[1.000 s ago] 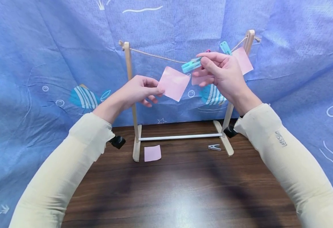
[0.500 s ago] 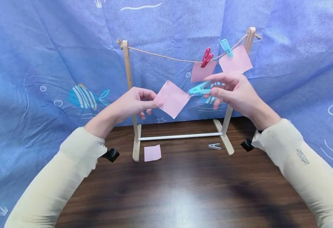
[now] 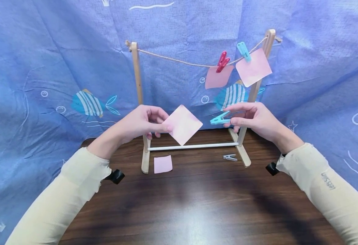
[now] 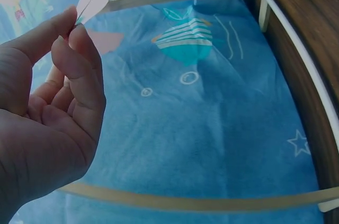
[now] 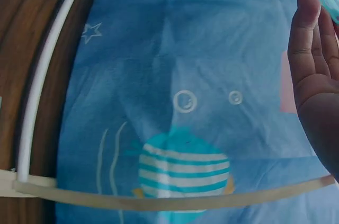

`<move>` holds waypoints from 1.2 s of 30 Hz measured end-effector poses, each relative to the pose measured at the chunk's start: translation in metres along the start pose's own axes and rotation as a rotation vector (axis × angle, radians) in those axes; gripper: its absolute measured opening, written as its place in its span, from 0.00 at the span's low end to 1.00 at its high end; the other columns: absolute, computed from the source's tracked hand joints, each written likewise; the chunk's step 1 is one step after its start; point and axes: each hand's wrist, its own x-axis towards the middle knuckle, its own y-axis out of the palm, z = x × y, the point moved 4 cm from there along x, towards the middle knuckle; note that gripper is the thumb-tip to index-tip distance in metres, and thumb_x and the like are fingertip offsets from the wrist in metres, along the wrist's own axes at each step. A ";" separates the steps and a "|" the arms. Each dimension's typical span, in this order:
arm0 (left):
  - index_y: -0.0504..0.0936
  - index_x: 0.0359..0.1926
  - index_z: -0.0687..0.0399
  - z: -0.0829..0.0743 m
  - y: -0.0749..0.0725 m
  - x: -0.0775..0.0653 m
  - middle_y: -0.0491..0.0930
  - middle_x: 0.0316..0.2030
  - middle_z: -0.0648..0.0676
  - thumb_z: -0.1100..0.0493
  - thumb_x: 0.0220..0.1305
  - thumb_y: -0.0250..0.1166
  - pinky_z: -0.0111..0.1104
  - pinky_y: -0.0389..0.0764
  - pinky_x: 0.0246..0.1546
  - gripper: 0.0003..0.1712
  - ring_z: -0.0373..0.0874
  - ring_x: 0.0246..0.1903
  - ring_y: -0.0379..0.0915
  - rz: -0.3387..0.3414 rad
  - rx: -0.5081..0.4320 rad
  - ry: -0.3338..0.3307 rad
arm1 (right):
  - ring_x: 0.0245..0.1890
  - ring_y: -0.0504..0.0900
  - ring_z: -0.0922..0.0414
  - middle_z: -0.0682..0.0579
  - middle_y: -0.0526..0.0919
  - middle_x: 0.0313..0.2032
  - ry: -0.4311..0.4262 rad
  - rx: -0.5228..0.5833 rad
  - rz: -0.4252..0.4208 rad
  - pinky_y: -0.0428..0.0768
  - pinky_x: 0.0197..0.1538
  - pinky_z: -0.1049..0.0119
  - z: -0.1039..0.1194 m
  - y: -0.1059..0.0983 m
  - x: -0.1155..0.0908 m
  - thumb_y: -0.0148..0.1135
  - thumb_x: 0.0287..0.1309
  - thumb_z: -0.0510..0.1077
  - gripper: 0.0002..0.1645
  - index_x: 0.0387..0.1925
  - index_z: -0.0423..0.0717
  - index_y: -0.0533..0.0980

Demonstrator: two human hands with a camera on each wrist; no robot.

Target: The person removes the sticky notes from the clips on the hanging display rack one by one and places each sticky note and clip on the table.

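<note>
Two hands: both raised, apart, in front of the wooden stand (image 3: 137, 73); each grasps one thing
Left hand (image 3: 143, 119): thumb and fingers pinch the held pink square (image 3: 185, 125) by its left corner; the left wrist view shows it nearly edge-on at the fingertips
Held pink square: just right of the left hand, between both hands, turned like a diamond
Right hand (image 3: 258, 120): thumb and fingers hold the turquoise clip (image 3: 218, 120), whose narrow end points toward the left hand; clip and held pink square are near but apart
Rope (image 3: 179, 60): above both hands, strung across the stand's tops
Red clip (image 3: 223, 62): above and slightly left of the right hand; it fastens a hanging pink square (image 3: 218, 77) to the rope
Second turquoise clip (image 3: 244, 51): above the right hand, with a tilted pink square (image 3: 254, 68)
White bar (image 3: 194, 147): lower than both hands, joining the stand's feet
Loose pink square (image 3: 162, 164): flat on the table (image 3: 185, 204), below the left hand
Grey clip (image 3: 229, 157): on the table, below the right hand
</note>
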 end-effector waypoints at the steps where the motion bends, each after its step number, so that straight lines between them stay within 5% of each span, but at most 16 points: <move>1: 0.85 0.43 0.57 0.003 0.000 -0.001 0.85 0.33 0.58 0.54 0.57 0.78 0.35 0.77 0.23 0.17 0.48 0.26 0.78 0.000 0.006 -0.002 | 0.36 0.90 0.51 0.39 0.87 0.29 0.012 -0.009 0.008 0.86 0.45 0.64 -0.004 -0.001 -0.002 0.59 0.67 0.27 0.21 0.59 0.39 0.79; 7: 0.89 0.39 0.57 0.025 -0.003 -0.007 0.87 0.31 0.59 0.52 0.56 0.79 0.34 0.79 0.24 0.15 0.49 0.29 0.84 -0.001 0.014 -0.053 | 0.31 0.88 0.51 0.37 0.88 0.33 0.096 -0.110 0.040 0.86 0.39 0.61 -0.022 -0.006 -0.013 0.62 0.67 0.29 0.20 0.58 0.43 0.80; 14: 0.87 0.51 0.60 0.046 -0.014 -0.016 0.88 0.37 0.57 0.55 0.66 0.72 0.36 0.82 0.26 0.17 0.49 0.36 0.85 -0.001 -0.017 -0.078 | 0.29 0.87 0.52 0.38 0.88 0.36 0.175 -0.161 0.074 0.87 0.39 0.59 -0.034 -0.012 -0.021 0.63 0.66 0.31 0.18 0.57 0.40 0.80; 23: 0.86 0.54 0.58 0.078 -0.019 -0.027 0.84 0.33 0.58 0.53 0.67 0.71 0.37 0.82 0.25 0.19 0.47 0.34 0.79 -0.004 -0.019 -0.124 | 0.33 0.88 0.51 0.38 0.87 0.33 0.226 -0.138 0.160 0.86 0.39 0.57 -0.053 -0.017 -0.027 0.64 0.65 0.31 0.18 0.56 0.39 0.79; 36: 0.85 0.51 0.62 0.131 -0.021 -0.039 0.87 0.36 0.56 0.56 0.65 0.73 0.34 0.81 0.23 0.18 0.49 0.32 0.82 0.010 -0.066 -0.200 | 0.31 0.86 0.50 0.33 0.86 0.36 0.307 -0.126 0.150 0.87 0.37 0.56 -0.089 -0.027 -0.037 0.63 0.67 0.33 0.19 0.58 0.33 0.76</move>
